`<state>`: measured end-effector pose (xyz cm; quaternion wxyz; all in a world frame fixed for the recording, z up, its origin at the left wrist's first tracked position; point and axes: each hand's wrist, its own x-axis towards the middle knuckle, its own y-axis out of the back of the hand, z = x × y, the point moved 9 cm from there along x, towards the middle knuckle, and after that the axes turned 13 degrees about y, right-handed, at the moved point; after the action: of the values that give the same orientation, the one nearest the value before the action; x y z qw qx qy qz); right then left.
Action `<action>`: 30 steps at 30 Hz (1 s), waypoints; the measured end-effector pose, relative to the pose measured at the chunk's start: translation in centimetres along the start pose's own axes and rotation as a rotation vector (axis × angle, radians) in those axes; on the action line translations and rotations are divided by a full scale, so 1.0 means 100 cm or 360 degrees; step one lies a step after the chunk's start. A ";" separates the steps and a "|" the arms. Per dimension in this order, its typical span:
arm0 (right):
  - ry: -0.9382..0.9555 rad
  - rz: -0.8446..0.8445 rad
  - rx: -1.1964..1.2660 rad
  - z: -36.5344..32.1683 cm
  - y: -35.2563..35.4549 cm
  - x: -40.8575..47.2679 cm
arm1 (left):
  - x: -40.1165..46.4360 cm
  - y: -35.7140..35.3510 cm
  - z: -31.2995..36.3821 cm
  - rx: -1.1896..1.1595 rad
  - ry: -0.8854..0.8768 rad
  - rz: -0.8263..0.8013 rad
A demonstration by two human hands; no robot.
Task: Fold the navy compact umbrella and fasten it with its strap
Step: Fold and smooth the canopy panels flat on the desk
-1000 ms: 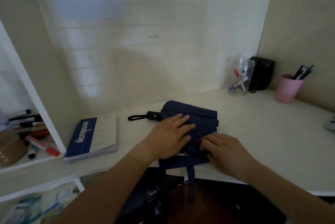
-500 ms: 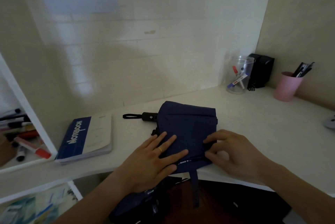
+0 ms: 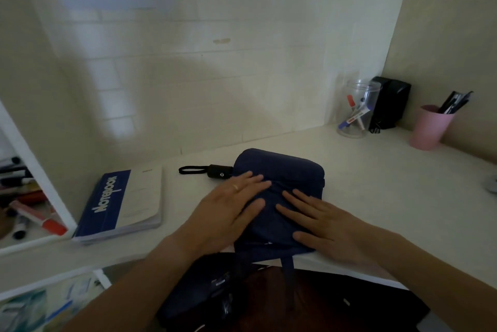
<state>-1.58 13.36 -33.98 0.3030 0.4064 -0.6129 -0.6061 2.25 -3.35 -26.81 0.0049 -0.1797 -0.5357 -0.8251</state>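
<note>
A: At the lower left of the frame, what lies on the pale desk (image 3: pixel 376 183)?

B: A blue-and-white paper notebook (image 3: pixel 121 205), well clear of the work. Right of it, toward the centre, the black plastic handle (image 3: pixel 219 171) with its black loop cord (image 3: pixel 192 169) sticks out leftward from the navy fabric compact umbrella (image 3: pixel 279 197), which lies flat near the desk's front edge.

A: And the hands?

B: The left hand (image 3: pixel 228 210) lies flat on the cloth, fingers spread and pressing down. Just beside it, the right hand (image 3: pixel 322 224) does the same, fingers pointing toward the left one. Neither pinches anything.

A: So which step?

B: Flattening the canopy folds, I'd judge; rolling and fastening aren't done. The navy fabric strap (image 3: pixel 287 272) hangs loose off the desk edge below centre.

A: Next?

B: Probably rolling the cloth tight around the shaft while one hand keeps it pinned, then catching that strap and wrapping it round. The cloth may spring open if released.

A: Far right?

B: A clear plastic jar of markers (image 3: pixel 356 111) and a pink cup of pens (image 3: pixel 429 127), well apart.
</note>
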 end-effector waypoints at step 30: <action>-0.0023 0.1253 0.0513 -0.013 0.121 -0.044 | -0.020 -0.048 -0.002 0.0382 -0.0271 -0.0237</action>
<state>0.06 15.70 -21.38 0.4396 0.1793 -0.8103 -0.3435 3.11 -1.82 -31.68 -0.0803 -0.2069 -0.6407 -0.7351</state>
